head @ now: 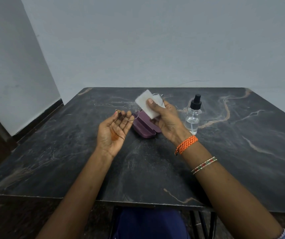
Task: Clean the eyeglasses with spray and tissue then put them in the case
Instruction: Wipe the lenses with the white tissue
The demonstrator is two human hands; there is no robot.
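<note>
Thin wire-rimmed eyeglasses (129, 109) are held above the table between both hands. My left hand (115, 131) is palm up, its fingertips pinching the left lens rim and hinge. My right hand (166, 119) presses a folded white tissue (147, 103) over the right lens with the thumb. A purple glasses case (143, 130) lies open on the table just below the hands, partly hidden by them. A clear spray bottle (193, 116) with a black pump top stands upright to the right of my right hand.
The dark marble table (155, 169) reaches back to a pale wall. A thin wire (190, 81) runs along the wall behind the table's far edge. Below the near edge, blue clothing and black chair bars show.
</note>
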